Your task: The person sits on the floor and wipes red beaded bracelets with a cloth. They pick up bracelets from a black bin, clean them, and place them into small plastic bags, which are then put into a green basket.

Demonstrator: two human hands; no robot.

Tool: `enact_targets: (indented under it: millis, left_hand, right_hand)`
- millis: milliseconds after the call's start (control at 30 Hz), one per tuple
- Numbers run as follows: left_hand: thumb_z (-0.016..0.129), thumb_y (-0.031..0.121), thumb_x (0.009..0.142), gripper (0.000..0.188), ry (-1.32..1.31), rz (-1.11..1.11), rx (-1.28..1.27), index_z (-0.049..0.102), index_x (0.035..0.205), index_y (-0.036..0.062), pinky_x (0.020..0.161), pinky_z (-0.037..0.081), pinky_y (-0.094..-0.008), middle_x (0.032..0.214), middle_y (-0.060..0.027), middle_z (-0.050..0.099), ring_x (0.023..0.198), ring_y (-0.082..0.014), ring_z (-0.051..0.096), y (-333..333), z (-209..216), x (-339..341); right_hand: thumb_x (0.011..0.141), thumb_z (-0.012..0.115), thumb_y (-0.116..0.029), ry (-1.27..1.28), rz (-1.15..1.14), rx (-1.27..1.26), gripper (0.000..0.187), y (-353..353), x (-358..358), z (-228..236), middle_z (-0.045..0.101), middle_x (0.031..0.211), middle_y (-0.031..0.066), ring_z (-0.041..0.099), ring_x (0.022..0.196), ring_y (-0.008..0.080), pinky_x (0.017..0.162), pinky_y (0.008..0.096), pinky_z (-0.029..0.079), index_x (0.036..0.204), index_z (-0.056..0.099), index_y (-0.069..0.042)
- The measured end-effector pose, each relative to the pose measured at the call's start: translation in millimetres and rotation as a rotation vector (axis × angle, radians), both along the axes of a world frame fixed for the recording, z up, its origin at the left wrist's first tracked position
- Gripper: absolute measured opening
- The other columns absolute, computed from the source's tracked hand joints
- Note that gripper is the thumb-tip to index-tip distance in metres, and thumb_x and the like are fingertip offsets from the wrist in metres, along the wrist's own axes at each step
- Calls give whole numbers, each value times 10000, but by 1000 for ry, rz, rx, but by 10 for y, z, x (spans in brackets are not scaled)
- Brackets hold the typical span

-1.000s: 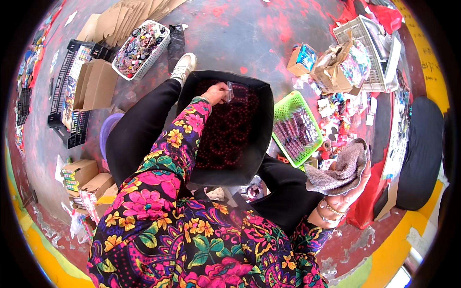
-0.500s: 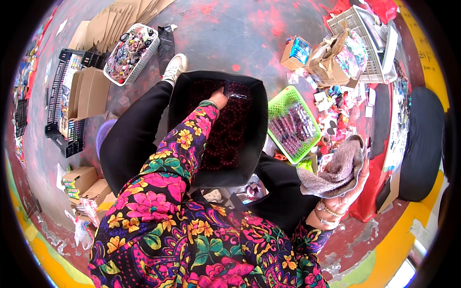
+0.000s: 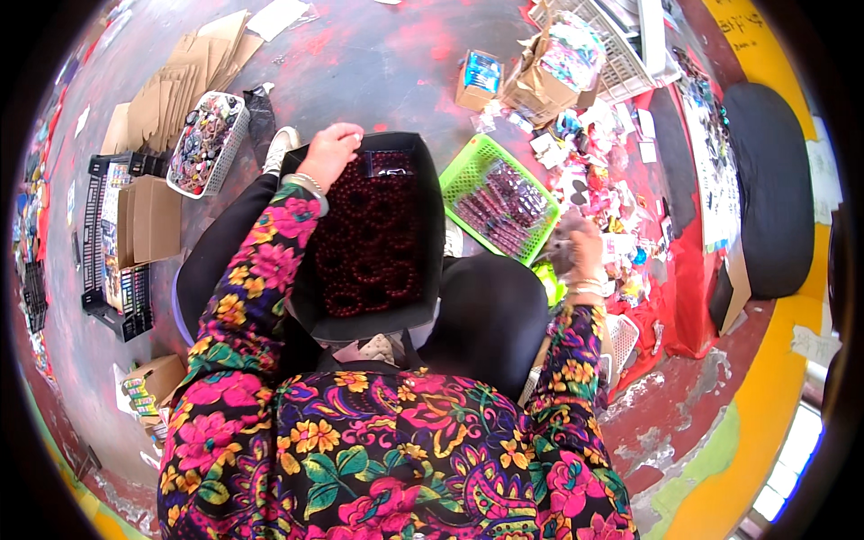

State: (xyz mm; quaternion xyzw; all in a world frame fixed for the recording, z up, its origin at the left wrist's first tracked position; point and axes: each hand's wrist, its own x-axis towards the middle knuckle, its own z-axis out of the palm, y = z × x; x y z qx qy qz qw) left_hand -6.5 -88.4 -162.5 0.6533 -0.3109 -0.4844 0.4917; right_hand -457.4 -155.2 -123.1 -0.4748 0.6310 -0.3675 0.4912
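Note:
On my lap sits a deep black box (image 3: 304, 310), its bottom covered with dark red bead strings (image 3: 373, 238). A clear packet (image 3: 389, 164) lies at the far end of the beads. My left hand (image 3: 330, 156) is at the box's far left corner with its fingers curled together; whether it grips the rim or something small is hidden. Out to the right, my right hand (image 3: 586, 250) is closed on a grey-brown fuzzy cloth (image 3: 562, 243), both blurred. The cloth is beside the near right corner of a green basket (image 3: 463, 216) with packaged purple bead strips (image 3: 508, 202).
At the left stand a white basket of hair ties (image 3: 209, 144), a black crate (image 3: 94, 261) and cardboard boxes (image 3: 153, 216). Flattened cardboard (image 3: 175, 94) lies behind them. Far right are open cartons (image 3: 540, 85), a pale crate (image 3: 621, 63) and scattered small packages (image 3: 607, 193).
My left hand has left the packet in the box and moved to its far left corner. The right hand, with the cloth, has moved forward and left. The whole view has shifted.

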Motion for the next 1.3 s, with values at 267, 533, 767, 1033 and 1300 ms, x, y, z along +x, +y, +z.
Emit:
enact_targets:
  millis: [267, 533, 767, 1033, 1300]
  left_hand:
    - [486, 108, 903, 196, -75, -405, -221, 579, 1034, -4, 763, 465, -238, 971, -59, 621, 886, -119, 591, 484, 1444, -560]
    - [501, 101, 899, 177, 39, -308, -105, 583, 1015, -5, 748, 469, -225, 944, -49, 616, 854, -100, 586, 463, 1018, -789]
    - [508, 47, 884, 157, -152, -385, -124, 579, 1002, -29, 767, 470, -231, 897, -44, 610, 835, -95, 573, 435, 1087, -807]
    - [519, 50, 879, 138, -327, -457, -148, 583, 974, -25, 735, 463, -227, 860, -48, 610, 800, -100, 571, 423, 1168, -924]
    - [527, 55, 872, 128, -458, -433, -132, 585, 959, -19, 713, 459, -223, 837, -57, 613, 779, -106, 578, 526, 1171, -947]
  right_hand:
    - [783, 562, -364, 856, 471, 95, 328, -5, -170, -1311, 651, 761, 128, 624, 709, 263, 673, 360, 480, 766, 678, -57]
    - [757, 518, -210, 1013, 833, 10, 206, 9, 600, -1730, 639, 899, 145, 604, 882, 316, 785, 414, 469, 846, 684, -126]
    - [769, 512, -185, 1130, 899, 63, 231, -63, 958, -1836, 634, 914, 189, 616, 877, 339, 773, 409, 488, 825, 676, -33]
    - [796, 487, -145, 1247, 828, -20, 220, -150, 828, -2208, 655, 893, 138, 634, 857, 299, 722, 408, 506, 891, 663, -53]
    - [793, 493, -122, 1314, 878, -26, 214, -224, 900, -1728, 666, 885, 123, 655, 828, 252, 690, 367, 521, 838, 698, -81]
